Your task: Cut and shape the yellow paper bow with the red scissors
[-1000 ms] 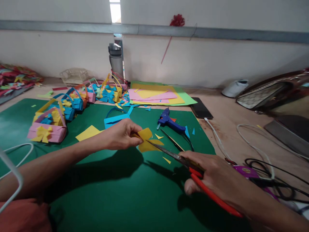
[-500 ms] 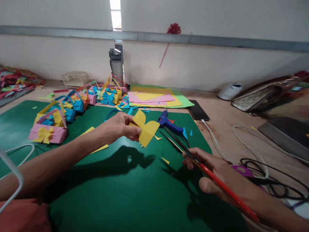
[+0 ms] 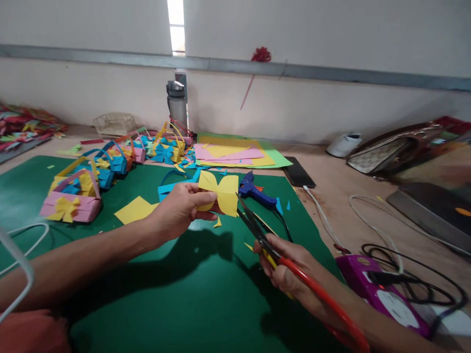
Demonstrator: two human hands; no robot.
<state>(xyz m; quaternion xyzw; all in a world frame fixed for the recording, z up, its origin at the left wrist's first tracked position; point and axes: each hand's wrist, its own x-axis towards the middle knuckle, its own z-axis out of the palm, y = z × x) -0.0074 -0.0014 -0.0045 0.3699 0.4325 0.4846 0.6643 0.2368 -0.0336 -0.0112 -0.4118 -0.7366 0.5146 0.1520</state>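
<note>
We list: green mat (image 3: 176, 309); red-handled scissors (image 3: 303, 277), blades (image 3: 252, 221) parted, right hand (image 3: 294, 252) gripping; yellow paper cutout (image 3: 226, 197), pinched by the left hand (image 3: 180, 206) above the mat. We judge it light, easily creased, best held centrally.

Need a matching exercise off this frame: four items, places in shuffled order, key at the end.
Items
1. Yellow paper with rounded lobes
2. Scissors
3. Glue gun
4. Phone

Places
A. Lying on the green mat
B. Held in the right hand
C. Next to the paper stack, white cable at one end
D. Pinched in the left hand

Pairs: 1-D, 2-B, 3-A, 4-C
</note>
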